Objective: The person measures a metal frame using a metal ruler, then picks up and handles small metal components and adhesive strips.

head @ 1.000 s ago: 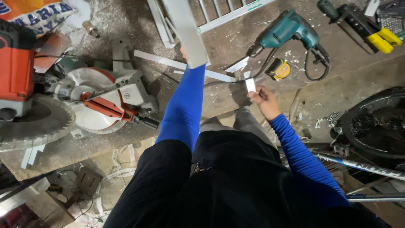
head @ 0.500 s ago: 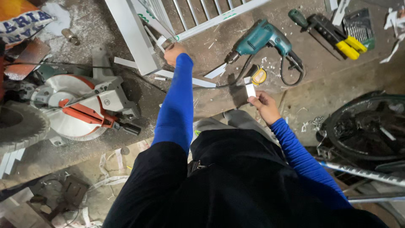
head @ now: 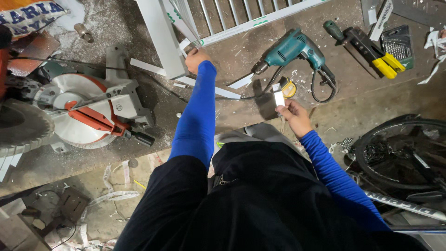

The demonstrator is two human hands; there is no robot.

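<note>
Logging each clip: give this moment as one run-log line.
left hand: grips white frame | right hand: holds small white piece | nearby: teal drill, miter saw

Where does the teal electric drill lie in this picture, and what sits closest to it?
In the head view the teal electric drill lies on the floor at upper right of centre, just beyond the right hand, with the yellow tape measure beside its cord.
</note>
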